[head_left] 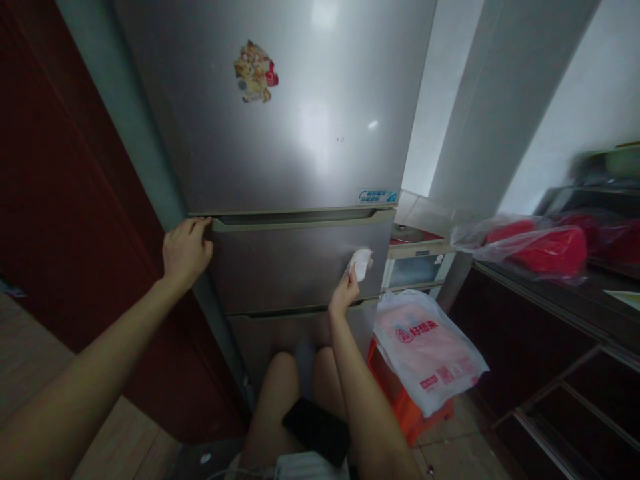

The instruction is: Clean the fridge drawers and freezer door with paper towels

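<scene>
Left hand (186,252) is hooked over the left edge of the fridge's middle drawer (295,263); right hand (345,293) is pinched on a white wipe (361,261), pressed to the drawer front near its right edge. Pushing hard could probably slide the drawer or drop the wipe. Its brushed grey steel looks smudged, though glare blurs detail

We see a small white cloth (361,261) bunched against the silver fridge drawer (295,263). The drawer is shut, its handle lip running along the top.
</scene>
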The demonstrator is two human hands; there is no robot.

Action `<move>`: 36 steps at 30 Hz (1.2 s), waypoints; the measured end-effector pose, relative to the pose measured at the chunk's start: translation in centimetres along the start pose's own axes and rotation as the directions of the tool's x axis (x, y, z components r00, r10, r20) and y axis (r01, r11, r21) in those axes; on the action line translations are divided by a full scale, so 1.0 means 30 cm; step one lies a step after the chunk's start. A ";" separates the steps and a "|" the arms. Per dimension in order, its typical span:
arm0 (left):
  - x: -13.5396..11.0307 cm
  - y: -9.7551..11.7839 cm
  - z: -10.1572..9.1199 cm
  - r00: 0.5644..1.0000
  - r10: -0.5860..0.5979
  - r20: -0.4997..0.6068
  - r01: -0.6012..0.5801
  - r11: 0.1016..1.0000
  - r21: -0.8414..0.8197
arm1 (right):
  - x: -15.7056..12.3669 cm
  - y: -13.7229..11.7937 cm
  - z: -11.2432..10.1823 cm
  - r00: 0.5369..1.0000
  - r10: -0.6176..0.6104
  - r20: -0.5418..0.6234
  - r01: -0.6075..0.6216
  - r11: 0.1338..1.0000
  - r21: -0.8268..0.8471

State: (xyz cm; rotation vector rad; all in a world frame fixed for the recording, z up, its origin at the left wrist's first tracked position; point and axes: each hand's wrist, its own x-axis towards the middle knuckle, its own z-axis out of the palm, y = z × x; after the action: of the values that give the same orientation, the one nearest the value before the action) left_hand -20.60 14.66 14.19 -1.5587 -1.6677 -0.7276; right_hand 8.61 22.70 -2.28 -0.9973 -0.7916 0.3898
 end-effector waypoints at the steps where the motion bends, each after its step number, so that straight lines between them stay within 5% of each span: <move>1: 0.000 0.000 0.001 1.000 -0.001 0.000 0.001 1.000 0.000 | 0.034 -0.042 0.020 0.999 -0.039 0.022 0.038 0.999 0.020; 7: 0.000 0.001 0.000 1.000 0.006 -0.014 -0.006 1.000 -0.019 | 0.214 -0.214 0.088 0.948 -0.302 0.102 0.294 0.952 0.086; 12: -0.001 0.003 0.002 1.000 -0.005 -0.021 0.004 0.999 -0.032 | 0.198 -0.133 0.017 0.861 -0.437 0.261 0.450 0.893 0.014; 15: -0.001 0.003 0.003 1.000 -0.007 -0.013 0.007 0.999 -0.033 | 0.102 -0.007 -0.061 0.902 -0.313 0.296 0.343 0.938 -0.054; 19: -0.002 0.004 0.001 1.000 -0.003 -0.009 0.003 1.000 -0.005 | -0.076 0.163 -0.136 0.980 -0.094 0.178 0.113 0.989 -0.098; 25: 0.000 0.001 -0.005 1.000 0.026 -0.007 -0.026 0.999 0.023 | -0.237 0.293 -0.115 0.986 0.162 -0.034 -0.165 0.978 -0.126; 30: -0.001 0.001 -0.006 0.999 0.045 -0.003 -0.045 0.999 0.025 | -0.166 0.212 -0.020 0.975 0.206 -0.085 -0.211 0.976 -0.055; 36: 0.000 0.001 -0.004 1.000 0.022 0.007 -0.022 1.000 0.015 | 0.017 -0.061 0.103 0.999 0.029 -0.034 -0.025 0.996 0.090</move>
State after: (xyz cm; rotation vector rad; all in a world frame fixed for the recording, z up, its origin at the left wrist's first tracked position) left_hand -20.55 14.57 14.27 -1.5685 -1.6546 -0.6974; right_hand 6.54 23.92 0.43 -0.9292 -0.7235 0.4266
